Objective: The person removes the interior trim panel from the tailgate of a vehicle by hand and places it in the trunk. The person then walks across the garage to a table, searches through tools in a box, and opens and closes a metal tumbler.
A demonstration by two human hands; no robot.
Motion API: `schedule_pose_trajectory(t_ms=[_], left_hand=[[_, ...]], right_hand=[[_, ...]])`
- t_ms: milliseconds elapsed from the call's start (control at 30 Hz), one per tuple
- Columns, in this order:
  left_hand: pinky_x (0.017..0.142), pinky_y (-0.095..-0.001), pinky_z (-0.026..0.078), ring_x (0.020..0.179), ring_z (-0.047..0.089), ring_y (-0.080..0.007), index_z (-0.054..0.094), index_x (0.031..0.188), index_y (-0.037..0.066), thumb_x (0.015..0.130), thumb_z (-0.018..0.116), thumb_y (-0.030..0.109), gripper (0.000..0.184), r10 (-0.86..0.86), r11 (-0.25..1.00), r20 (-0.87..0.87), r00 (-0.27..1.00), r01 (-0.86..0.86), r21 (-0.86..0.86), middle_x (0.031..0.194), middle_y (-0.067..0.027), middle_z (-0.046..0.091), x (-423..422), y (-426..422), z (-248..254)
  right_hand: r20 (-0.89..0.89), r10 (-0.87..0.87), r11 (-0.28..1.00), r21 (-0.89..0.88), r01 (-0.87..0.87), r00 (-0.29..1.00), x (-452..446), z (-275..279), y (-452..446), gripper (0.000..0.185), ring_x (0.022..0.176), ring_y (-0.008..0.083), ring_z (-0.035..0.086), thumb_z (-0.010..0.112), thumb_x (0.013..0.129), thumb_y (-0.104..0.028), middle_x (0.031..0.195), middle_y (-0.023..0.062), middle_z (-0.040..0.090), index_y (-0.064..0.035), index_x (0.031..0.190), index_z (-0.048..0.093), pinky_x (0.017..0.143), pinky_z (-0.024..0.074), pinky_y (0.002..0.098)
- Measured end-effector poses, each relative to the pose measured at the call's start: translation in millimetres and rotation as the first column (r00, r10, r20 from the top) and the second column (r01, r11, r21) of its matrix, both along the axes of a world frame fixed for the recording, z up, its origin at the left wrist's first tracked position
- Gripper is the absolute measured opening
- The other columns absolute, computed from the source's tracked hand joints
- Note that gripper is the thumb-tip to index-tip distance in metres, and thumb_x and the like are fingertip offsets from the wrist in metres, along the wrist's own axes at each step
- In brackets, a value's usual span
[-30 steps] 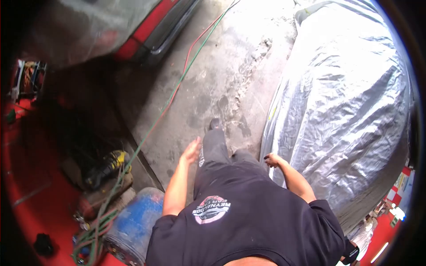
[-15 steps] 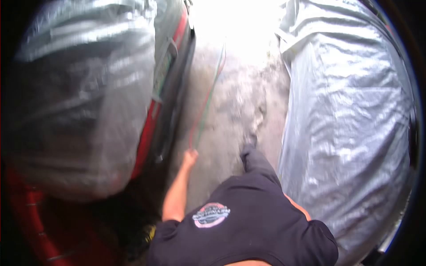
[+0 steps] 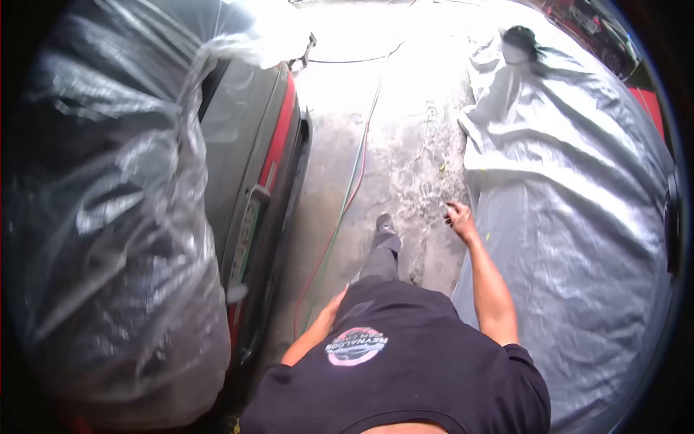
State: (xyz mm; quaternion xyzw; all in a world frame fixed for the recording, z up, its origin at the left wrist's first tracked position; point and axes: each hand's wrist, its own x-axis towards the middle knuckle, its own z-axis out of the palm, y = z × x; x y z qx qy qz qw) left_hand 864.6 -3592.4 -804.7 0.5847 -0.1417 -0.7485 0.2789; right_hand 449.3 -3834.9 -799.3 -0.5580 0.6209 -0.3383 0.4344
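Hanging low against the left thigh, the left hand [image 3: 332, 309] shows only in part past the dark shirt [image 3: 412, 369]; cannot tell whether its fingers are extended or curled, nor whether it holds anything. Right hand [image 3: 460, 219]: out in front of the body, fingers partly curled (a pale bit shows at their tips, too small to identify). The silver cover [image 3: 571, 253], draped in long folds along the right side, has its inner edge just beside this hand; contact between them cannot be told from this angle. Concrete floor [image 3: 412, 145] runs forward between the two sides, rough and scuffed toward the cover, washed out by glare at the far end. A red hose [image 3: 361, 175] and a green hose [image 3: 335, 235] lie along it, close together, left of the one visible shoe [image 3: 384, 223]. On the left, clear plastic sheeting [image 3: 137, 246] hangs crumpled over part of a grey vehicle [image 3: 242, 137] with a red stripe; a plate [image 3: 243, 242] is mounted on the exposed side. Shirt carries a round print [image 3: 356, 347].
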Motion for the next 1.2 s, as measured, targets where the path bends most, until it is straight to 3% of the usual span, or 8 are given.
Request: schedule_pose_trajectory(t_ms=[100,167,233,367,467,533,733,1200], left_hand=[[0.102,-0.0408,0.05,0.123,0.059,-0.0239,0.056,0.145,0.003,0.101,0.059,0.052,0.066,-0.146,0.989,-0.193,0.97,0.14,-0.044,0.141,-0.0128,0.06,16,-179,-80],[0.098,-0.0437,0.052,0.12,0.062,-0.0275,0.052,0.146,0.002,0.104,0.056,0.048,0.062,-0.313,0.942,0.033,0.949,0.314,-0.118,0.137,-0.0148,0.062,6,-291,-1],[0.091,-0.0452,0.055,0.108,0.067,-0.0298,0.048,0.148,0.003,0.104,0.056,0.043,0.06,-0.344,0.918,0.018,0.939,0.34,-0.203,0.129,-0.0181,0.065,3,-410,85],[0.084,-0.0418,0.056,0.092,0.07,-0.0306,0.049,0.145,0.0,0.103,0.058,0.039,0.058,-0.324,0.824,-0.307,0.895,0.108,-0.556,0.112,-0.0203,0.068,-30,-636,221],[0.084,-0.0402,0.055,0.088,0.071,-0.0308,0.055,0.133,-0.01,0.099,0.065,0.039,0.06,-0.466,0.612,-0.399,0.79,-0.037,-0.79,0.096,-0.02,0.07,-69,-758,285],[0.087,-0.045,0.053,0.08,0.071,-0.0291,0.06,0.123,-0.012,0.094,0.07,0.037,0.058,-0.625,0.414,-0.347,0.699,-0.08,-0.907,0.089,-0.0199,0.07,-90,-824,337],[0.095,-0.0596,0.044,0.051,0.057,-0.0233,0.074,0.088,-0.008,0.092,0.072,0.038,0.046,-0.753,-0.231,-0.12,0.647,-0.43,-0.873,0.058,-0.0092,0.061,-106,-1006,465],[0.095,-0.0569,0.059,0.044,0.055,-0.0144,0.066,0.064,0.001,0.086,0.062,-0.004,0.024,-0.445,-0.551,-0.08,0.892,-0.344,-0.76,0.049,-0.0026,0.05,-4,-1309,525]], right_hand=[[-0.167,0.147,0.989,0.024,-0.145,0.975,-15,-71,-43,0.033,0.069,0.0219,0.067,0.056,0.092,-0.017,0.078,0.0133,0.07,-0.0002,0.118,0.068,0.064,0.0547,0.0376],[-0.575,0.422,0.875,0.056,-0.481,0.701,-58,-140,-50,0.032,0.071,0.0306,0.069,0.061,0.087,-0.025,0.081,0.022,0.07,-0.0018,0.106,0.072,0.068,0.0569,0.0433],[-0.273,0.516,0.674,0.714,-0.188,0.812,-66,-82,-69,0.04,0.066,0.0268,0.071,0.065,0.085,-0.028,0.078,0.0176,0.072,-0.0014,0.114,0.074,0.06,0.0585,0.0431],[-0.217,-0.353,0.578,0.714,0.395,0.91,-110,-81,-103,0.032,0.065,0.0258,0.069,0.055,0.087,-0.009,0.079,0.0181,0.073,0.0042,0.111,0.072,0.056,0.0558,0.0462],[-0.247,-0.049,0.675,0.706,0.214,0.968,-135,-108,-182,0.036,0.053,0.0264,0.065,0.047,0.09,-0.001,0.065,0.0174,0.067,0.0067,0.12,0.065,0.045,0.0517,0.0429],[-0.34,0.126,0.927,0.374,0.01,0.932,-182,-269,-205,0.034,0.062,0.0247,0.069,0.05,0.085,-0.002,0.071,0.0181,0.071,0.0055,0.107,0.074,0.058,0.0565,0.041],[-0.138,0.102,0.798,0.602,0.002,0.985,-171,-154,-646,0.034,0.064,0.0258,0.071,0.051,0.082,-0.003,0.074,0.0178,0.073,0.0039,0.104,0.076,0.062,0.0576,0.0408],[-0.115,0.252,0.963,0.128,-0.238,0.961,1,18,-1346,0.046,0.068,0.0182,0.068,0.054,0.089,-0.013,0.085,0.0134,0.072,-0.001,0.133,0.063,0.059,0.0531,0.0311]])
